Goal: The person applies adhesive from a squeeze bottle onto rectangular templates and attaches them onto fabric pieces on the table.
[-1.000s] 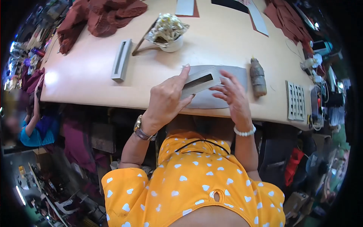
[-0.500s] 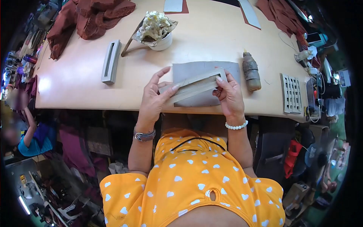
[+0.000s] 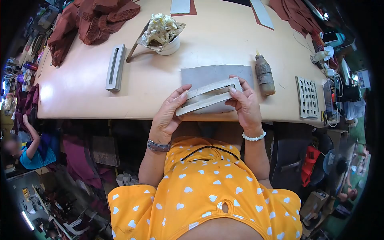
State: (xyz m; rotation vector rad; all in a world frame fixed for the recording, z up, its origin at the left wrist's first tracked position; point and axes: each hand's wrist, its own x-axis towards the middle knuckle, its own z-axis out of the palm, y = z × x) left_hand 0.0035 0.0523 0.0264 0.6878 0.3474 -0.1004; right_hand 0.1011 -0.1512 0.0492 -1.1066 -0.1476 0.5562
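A grey-beige rectangular frame (image 3: 204, 105) with a long slot is held tilted above the table's front edge. My left hand (image 3: 168, 113) grips its left end between thumb and fingers. At the other end, my right hand (image 3: 247, 107) pinches the frame, its thumb on the top face near the end of the slot. Beneath the frame lies a flat grey sheet (image 3: 212, 72), partly covered by my hands and the frame. A tape-wrapped bottle with a pointed nozzle (image 3: 265, 76) stands right of the sheet.
Similar slotted frames are stacked (image 3: 115, 69) at the left. A white tub (image 3: 171, 47) heaped with crusted, glue-like material stands behind, a stick leaning on it. Reddish-brown material (image 3: 96, 20) lies far left. A slotted panel (image 3: 308, 97) sits right. Another person (image 3: 38, 154) is at far left.
The frame has come slightly nearer to me and turned, with its slot showing more openly. My left hand has shifted a little to the right along with it.
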